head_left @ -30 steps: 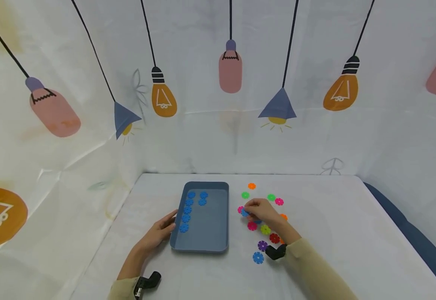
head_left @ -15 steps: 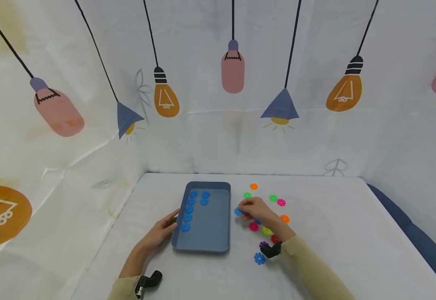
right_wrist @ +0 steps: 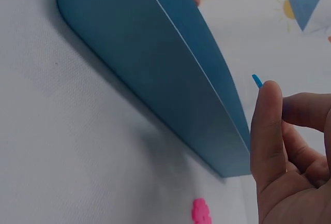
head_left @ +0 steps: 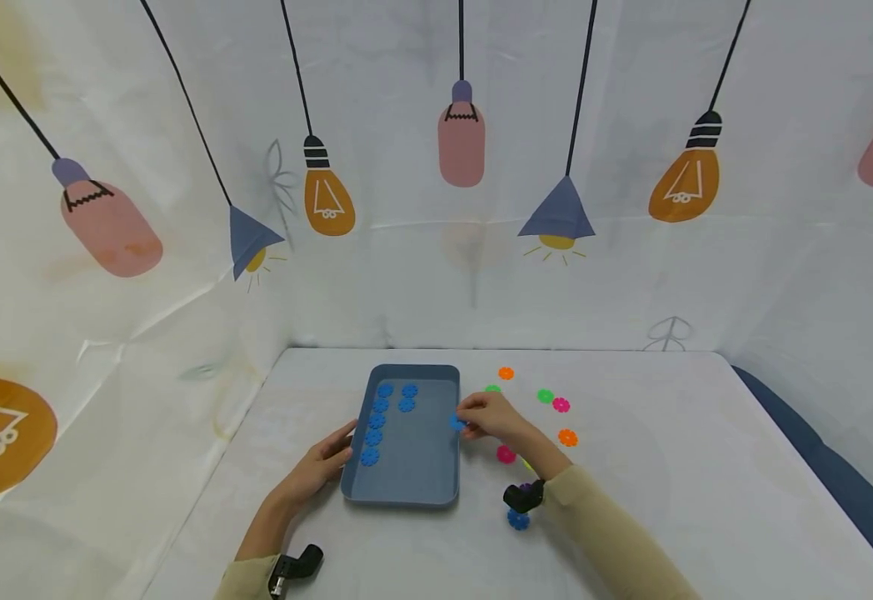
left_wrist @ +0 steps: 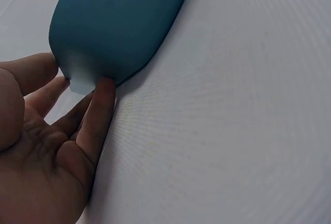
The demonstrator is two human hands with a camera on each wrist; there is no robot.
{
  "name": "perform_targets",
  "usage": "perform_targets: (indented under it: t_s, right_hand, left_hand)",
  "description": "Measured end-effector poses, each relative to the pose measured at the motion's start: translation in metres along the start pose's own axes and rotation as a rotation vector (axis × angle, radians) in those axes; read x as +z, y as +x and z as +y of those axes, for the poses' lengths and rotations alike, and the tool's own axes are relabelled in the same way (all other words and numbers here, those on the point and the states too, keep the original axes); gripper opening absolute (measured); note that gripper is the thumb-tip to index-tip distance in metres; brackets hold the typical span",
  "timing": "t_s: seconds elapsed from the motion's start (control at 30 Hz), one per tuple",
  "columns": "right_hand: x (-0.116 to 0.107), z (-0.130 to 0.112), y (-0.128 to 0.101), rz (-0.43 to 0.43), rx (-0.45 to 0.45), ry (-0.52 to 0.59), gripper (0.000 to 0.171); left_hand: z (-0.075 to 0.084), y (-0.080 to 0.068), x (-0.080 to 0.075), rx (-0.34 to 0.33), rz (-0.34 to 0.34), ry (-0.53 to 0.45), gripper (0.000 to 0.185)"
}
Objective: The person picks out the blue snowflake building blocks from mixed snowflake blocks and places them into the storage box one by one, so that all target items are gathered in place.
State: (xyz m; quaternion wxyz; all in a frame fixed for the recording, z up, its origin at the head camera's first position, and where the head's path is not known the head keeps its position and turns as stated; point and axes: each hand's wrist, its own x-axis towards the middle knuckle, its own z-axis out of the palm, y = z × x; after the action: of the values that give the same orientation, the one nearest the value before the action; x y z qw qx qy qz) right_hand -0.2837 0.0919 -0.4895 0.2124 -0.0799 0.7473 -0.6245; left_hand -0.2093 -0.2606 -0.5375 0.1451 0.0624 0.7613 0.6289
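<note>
A blue-grey tray [head_left: 446,467] lies on the white table with several blue flower-shaped discs [head_left: 373,421] along its left side. My right hand [head_left: 485,414] pinches another blue disc [head_left: 456,422] just over the tray's right rim; in the right wrist view its edge [right_wrist: 256,81] shows above my thumb, beside the tray wall [right_wrist: 170,94]. My left hand [head_left: 324,458] rests with straight fingers against the tray's left wall [left_wrist: 114,22], fingertips [left_wrist: 106,87] touching it.
Loose discs lie right of the tray: orange [head_left: 506,373], green [head_left: 545,396], pink [head_left: 561,405], orange [head_left: 567,437], pink [head_left: 506,454] and a blue one [head_left: 517,520] near my right wrist. A printed cloth backdrop encloses the table; a dark blue edge [head_left: 819,458] runs at the far right.
My right hand has lifted a blue disc from the loose pile and carried it left to the tray's right rim. The left hand has stayed at the tray.
</note>
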Motion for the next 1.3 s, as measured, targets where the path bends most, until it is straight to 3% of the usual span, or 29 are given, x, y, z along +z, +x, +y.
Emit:
perform_targets:
  t_s: [0.2, 0.43, 0.7, 1.3]
  right_hand:
    - [0.008, 0.000, 0.007, -0.013, 0.006, -0.008, 0.019]
    - [0.018, -0.009, 0.013, -0.019, 0.011, -0.016, 0.018]
    - [0.028, -0.014, 0.015, -0.075, 0.002, -0.031, 0.019]
    - [0.046, -0.015, 0.033, -0.059, 0.037, 0.003, 0.021]
  left_hand:
    - [0.000, 0.000, -0.001, -0.008, -0.004, 0.008, 0.059]
    - [0.005, 0.002, -0.001, 0.032, -0.018, 0.022, 0.058]
    - [0.004, -0.002, 0.002, 0.012, -0.015, 0.018, 0.059]
    - [-0.002, 0.003, 0.001, 0.025, 0.002, 0.026, 0.059]
